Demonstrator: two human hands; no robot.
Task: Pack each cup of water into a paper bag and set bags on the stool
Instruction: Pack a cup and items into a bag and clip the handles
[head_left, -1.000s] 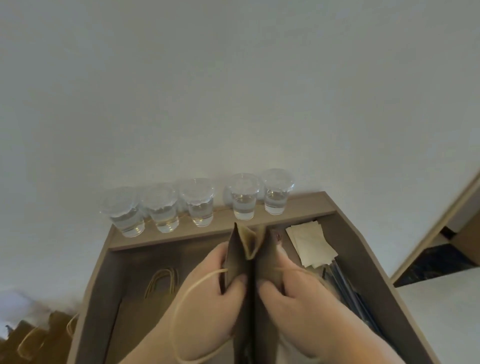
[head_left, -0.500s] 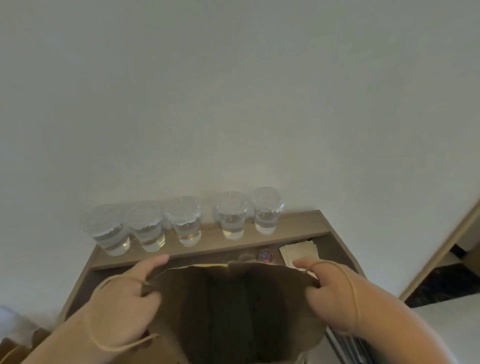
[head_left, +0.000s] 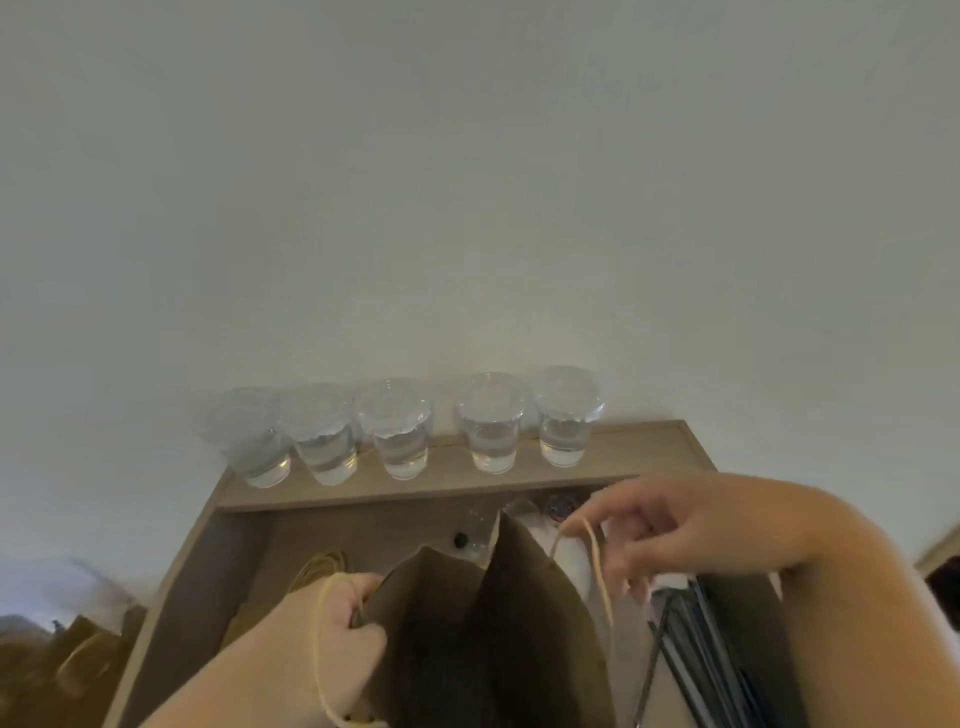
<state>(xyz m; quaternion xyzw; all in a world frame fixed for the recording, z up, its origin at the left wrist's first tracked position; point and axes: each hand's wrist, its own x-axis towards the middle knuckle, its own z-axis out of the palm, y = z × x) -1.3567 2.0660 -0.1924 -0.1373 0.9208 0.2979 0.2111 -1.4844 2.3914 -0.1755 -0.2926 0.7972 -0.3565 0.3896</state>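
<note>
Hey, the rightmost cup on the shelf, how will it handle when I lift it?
The rightmost cup is clear, thin-looking plastic, so it will probably flex if squeezed. It is only partly filled, so likely light, though the water may slosh. Its lid should limit spills.

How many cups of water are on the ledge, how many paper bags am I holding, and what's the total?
Lidded cups of water on the ledge: 5
Open paper bag, gripped by the left hand: 1
Total: 6
</note>
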